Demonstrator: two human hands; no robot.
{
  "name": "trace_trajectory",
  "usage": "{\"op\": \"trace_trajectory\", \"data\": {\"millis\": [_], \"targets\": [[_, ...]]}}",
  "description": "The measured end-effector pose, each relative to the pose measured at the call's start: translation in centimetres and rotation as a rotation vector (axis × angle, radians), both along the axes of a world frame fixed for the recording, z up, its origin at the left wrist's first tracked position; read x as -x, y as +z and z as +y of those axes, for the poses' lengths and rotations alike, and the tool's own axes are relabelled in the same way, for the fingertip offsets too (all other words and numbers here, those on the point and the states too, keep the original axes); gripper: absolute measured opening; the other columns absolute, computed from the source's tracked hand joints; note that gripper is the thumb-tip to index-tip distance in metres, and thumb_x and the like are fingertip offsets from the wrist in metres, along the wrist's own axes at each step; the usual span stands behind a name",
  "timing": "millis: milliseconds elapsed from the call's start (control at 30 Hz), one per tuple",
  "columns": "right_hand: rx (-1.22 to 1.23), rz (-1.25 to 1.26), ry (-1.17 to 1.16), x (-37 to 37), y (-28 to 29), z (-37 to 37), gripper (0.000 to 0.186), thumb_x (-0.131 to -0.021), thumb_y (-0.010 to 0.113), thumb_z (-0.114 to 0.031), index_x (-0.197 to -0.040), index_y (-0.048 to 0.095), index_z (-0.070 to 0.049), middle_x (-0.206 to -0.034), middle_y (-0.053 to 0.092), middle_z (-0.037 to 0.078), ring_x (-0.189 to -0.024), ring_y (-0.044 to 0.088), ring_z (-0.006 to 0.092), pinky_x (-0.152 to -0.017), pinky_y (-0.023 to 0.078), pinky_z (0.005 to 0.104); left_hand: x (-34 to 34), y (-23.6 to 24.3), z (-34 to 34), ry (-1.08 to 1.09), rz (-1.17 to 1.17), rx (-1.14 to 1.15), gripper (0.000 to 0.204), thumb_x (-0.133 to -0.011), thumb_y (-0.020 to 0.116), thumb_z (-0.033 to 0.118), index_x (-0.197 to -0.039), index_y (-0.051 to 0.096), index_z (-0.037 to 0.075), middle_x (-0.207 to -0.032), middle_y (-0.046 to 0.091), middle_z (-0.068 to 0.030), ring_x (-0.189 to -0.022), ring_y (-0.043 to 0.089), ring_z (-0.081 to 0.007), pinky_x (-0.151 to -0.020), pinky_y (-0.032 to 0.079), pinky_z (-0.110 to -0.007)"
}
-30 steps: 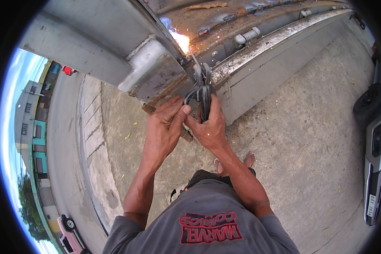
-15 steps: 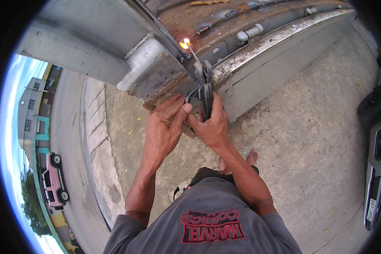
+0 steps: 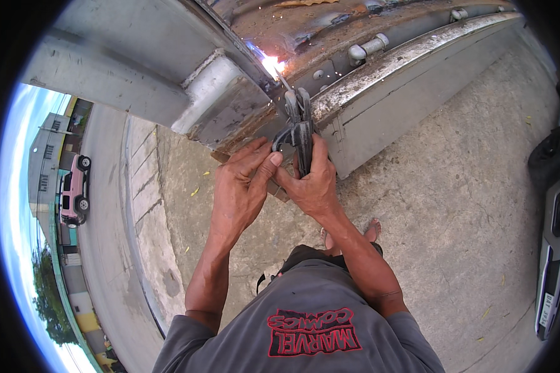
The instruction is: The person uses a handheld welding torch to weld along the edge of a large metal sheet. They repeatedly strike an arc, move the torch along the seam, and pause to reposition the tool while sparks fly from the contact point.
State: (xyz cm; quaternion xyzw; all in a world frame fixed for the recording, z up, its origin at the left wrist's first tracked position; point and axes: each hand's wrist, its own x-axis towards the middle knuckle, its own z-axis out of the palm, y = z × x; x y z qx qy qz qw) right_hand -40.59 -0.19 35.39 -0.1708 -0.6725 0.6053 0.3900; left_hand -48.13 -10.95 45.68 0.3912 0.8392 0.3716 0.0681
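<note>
A black electrode holder (image 3: 301,132) is gripped in my right hand (image 3: 314,189), fingers wrapped round its handle. My left hand (image 3: 238,186) is closed, its thumb and forefinger at the end of the holder's curved lever. From the jaws a short, thin welding rod (image 3: 283,81) points up and to the left. At its tip a bright arc (image 3: 272,64) glows and throws sparks, in the corner where a grey steel beam (image 3: 118,68) meets a rusty metal panel (image 3: 264,28). The left fingertips beyond the lever are partly hidden.
A hinge barrel (image 3: 368,50) sits along a grey metal side panel (image 3: 410,105) on the right. Concrete ground (image 3: 429,205) lies below, near my feet. A parked vehicle (image 3: 554,242) stands far right; a pink car (image 3: 74,191) is on the road at left.
The arc has grown brighter and whiter, with more sparks and some bluish light or smoke. Both hands keep nearly the same place. The pink car has moved up along the road.
</note>
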Motion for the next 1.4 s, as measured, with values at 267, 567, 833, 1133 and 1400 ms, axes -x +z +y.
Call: {"op": "trace_trajectory", "data": {"millis": [267,567,833,1133,1400], "targets": [[0.017,-0.021,0.014,0.1,0.1,0.1,0.075,-0.088,0.088,-0.032,-0.14,0.045,0.001,-0.091,0.066,0.008,-0.069,0.061,0.014,-0.06,0.053,0.0343,0.1,-0.2,0.1,0.009,-0.015,-0.026,0.033,-0.101,0.075,0.025,-0.123,0.077,0.0,-0.127,0.073,-0.028,-0.128,0.068,-0.039,-0.103,0.054,-0.044],[0.034,-0.034,0.017,0.1,-0.1,0.2,0.075,-0.088,0.089,-0.032,-0.139,0.046,0.001,-0.092,0.066,0.009,-0.069,0.062,0.0143,-0.06,0.053,0.0343,0.1,-0.1,0.1,0.019,-0.022,0.015,0.033,-0.103,0.074,0.026,-0.127,0.077,0.003,-0.131,0.073,-0.0248,-0.13,0.066,-0.035,-0.108,0.051,-0.042],[0.03,-0.013,0.022,0.5,0.2,0.5,0.075,-0.086,0.089,-0.028,-0.14,0.046,0.001,-0.088,0.066,0.008,-0.067,0.061,0.0139,-0.06,0.053,0.0339,0.1,-0.1,0.3,0.025,-0.015,-0.023,0.033,-0.102,0.074,0.026,-0.123,0.077,0.001,-0.127,0.073,-0.0273,-0.127,0.068,-0.039,-0.103,0.054,-0.043],[0.044,-0.017,0.041,0.4,0.0,0.9,0.077,-0.085,0.091,-0.029,-0.139,0.046,0.001,-0.082,0.06,0.005,-0.065,0.058,0.013,-0.057,0.05,0.0337,-0.1,-0.1,0.6,0.031,-0.014,-0.021,0.033,-0.102,0.074,0.025,-0.123,0.077,0.0,-0.125,0.074,-0.0267,-0.128,0.068,-0.0384,-0.105,0.053,-0.043],[0.031,-0.017,0.04,0.2,0.4,1.2,0.077,-0.083,0.093,-0.03,-0.137,0.048,0.001,-0.087,0.062,0.006,-0.068,0.058,0.0136,-0.06,0.051,0.0337,-0.2,-0.1,0.9,0.029,-0.008,-0.033,0.033,-0.102,0.074,0.025,-0.124,0.077,-0.001,-0.126,0.074,-0.0262,-0.127,0.068,-0.0381,-0.107,0.052,-0.043]]}}
